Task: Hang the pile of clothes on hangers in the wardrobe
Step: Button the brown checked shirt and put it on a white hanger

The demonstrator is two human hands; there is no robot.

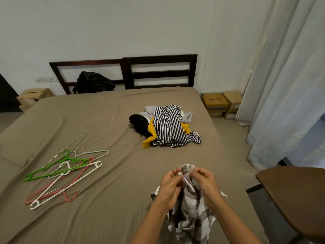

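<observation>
A brown-and-white checked shirt [189,213] hangs in front of me over the near edge of the bed. My left hand [169,188] and my right hand [204,186] both pinch its top edge close together, fingers curled. A pile of clothes [167,126] lies in the middle of the bed: a black-and-white striped garment on top, with yellow, black and grey pieces under it. Several plastic hangers [65,171], green, white and pink, lie scattered on the bed at the left, with a thin metal rod beside them.
The bed [105,120] has a tan sheet and a dark wooden headboard [158,71]. A black bag [93,82] leans against the headboard. Cardboard boxes [221,103] stand on the floor at the right, near white curtains [284,85]. A brown chair [297,196] is at the near right.
</observation>
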